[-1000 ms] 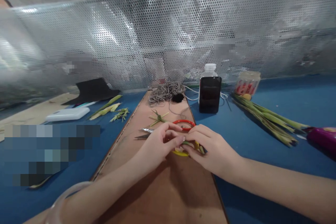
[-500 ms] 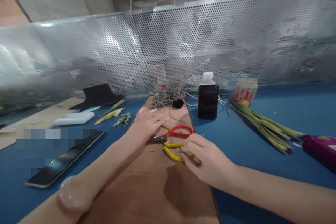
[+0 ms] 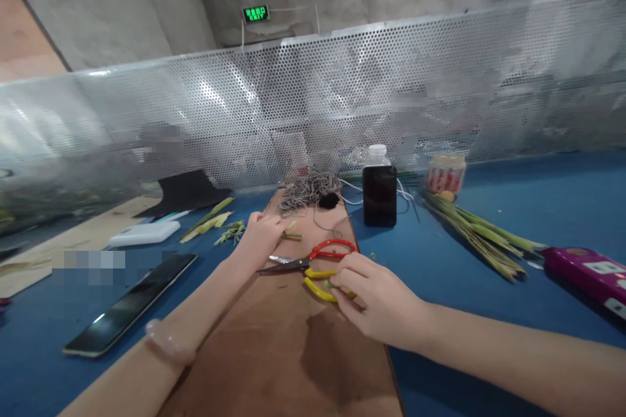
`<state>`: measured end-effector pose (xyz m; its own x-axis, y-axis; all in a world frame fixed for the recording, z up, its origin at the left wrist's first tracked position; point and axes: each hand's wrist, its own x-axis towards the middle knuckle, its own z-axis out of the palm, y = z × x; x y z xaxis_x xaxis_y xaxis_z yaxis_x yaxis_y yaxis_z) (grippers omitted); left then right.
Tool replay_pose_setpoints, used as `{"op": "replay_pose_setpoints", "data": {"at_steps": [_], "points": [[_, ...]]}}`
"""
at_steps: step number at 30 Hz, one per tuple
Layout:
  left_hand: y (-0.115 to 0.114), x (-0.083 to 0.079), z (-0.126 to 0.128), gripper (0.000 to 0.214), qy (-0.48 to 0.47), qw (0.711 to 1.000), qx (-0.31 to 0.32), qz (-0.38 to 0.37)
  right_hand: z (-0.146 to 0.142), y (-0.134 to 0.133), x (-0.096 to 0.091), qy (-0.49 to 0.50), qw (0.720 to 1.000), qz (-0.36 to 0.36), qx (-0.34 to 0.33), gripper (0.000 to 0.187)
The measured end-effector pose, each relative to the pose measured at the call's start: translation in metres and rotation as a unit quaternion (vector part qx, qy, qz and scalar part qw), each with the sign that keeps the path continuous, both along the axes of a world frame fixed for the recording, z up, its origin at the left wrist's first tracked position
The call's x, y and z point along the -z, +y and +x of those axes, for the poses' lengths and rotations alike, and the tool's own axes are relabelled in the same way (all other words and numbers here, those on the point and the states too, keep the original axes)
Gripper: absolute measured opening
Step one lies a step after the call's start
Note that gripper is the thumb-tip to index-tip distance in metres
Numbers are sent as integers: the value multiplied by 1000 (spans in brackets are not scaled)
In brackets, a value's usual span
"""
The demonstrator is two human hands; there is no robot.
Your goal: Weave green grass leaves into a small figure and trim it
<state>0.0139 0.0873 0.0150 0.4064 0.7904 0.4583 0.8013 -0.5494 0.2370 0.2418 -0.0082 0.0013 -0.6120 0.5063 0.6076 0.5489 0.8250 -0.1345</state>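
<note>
From the scissors (image 3: 302, 264): board (image 3: 274, 355) bare toward six o'clock, passable by a hand. Obstructions: left hand (image 3: 264, 236) at ten, yarn heap (image 3: 304, 190) at twelve, upright phone (image 3: 379, 197) between one and two, right hand (image 3: 375, 294) at four.

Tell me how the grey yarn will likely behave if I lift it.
The yarn will probably sag, as it lies in thin, loose loops. It may come up as a clump, since it looks tangled. Rolling seems unlikely: it's a spread-out heap.

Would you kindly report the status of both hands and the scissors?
Left hand at green stems, grip unclear. Right hand pinching green piece. Scissors between them on the board, right hand overlapping handles.
</note>
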Motion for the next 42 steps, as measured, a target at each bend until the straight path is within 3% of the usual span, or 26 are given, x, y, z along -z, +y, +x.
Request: {"op": "replay_pose_setpoints", "data": {"at_steps": [3, 5, 6, 9, 11, 16, 18, 24, 30, 33, 37, 42], "points": [[-1, -6, -1, 11, -155, 986, -23, -56, 0, 1, 0, 29, 999, -14, -3, 14], [-4, -10, 0, 12, -310, 941, -16, -136, -1, 2, 0, 73, 997, -36, 7, 11], [-7, -11, 0, 14, -395, 899, 3, -192, -1, 3, -1, 98, 994, -51, 14, 10], [-18, -12, 5, 13, -580, 733, 77, -347, 0, 6, -5, 174, 980, -92, 21, 8], [-26, -7, 12, 9, -617, 670, 108, -398, 2, 8, -8, 221, 970, -100, 9, 7], [-46, 7, 39, 7, -612, 615, 168, -468, 2, 7, -12, 276, 956, -97, -4, 4], [-56, 8, 49, 11, -587, 618, 200, -483, 2, 7, -11, 274, 956, -102, -15, 5], [-78, -3, 58, 25, -527, 675, 203, -475, 1, 7, -8, 288, 946, -142, -38, 4], [-74, -1, 54, 28, -470, 754, 204, -410, 1, 5, -10, 284, 946, -149, -36, 4], [-70, 3, 55, 25, -456, 781, 195, -380, 1, 5, -11, 282, 947, -152, -28, 6], [-70, 4, 56, 23, -440, 802, 198, -353, 1, 5, -12, 297, 939, -172, -10, 7], [-74, 2, 56, 24, -435, 800, 202, -361, 1, 9, -10, 326, 926, -191, 0, 9]]}}
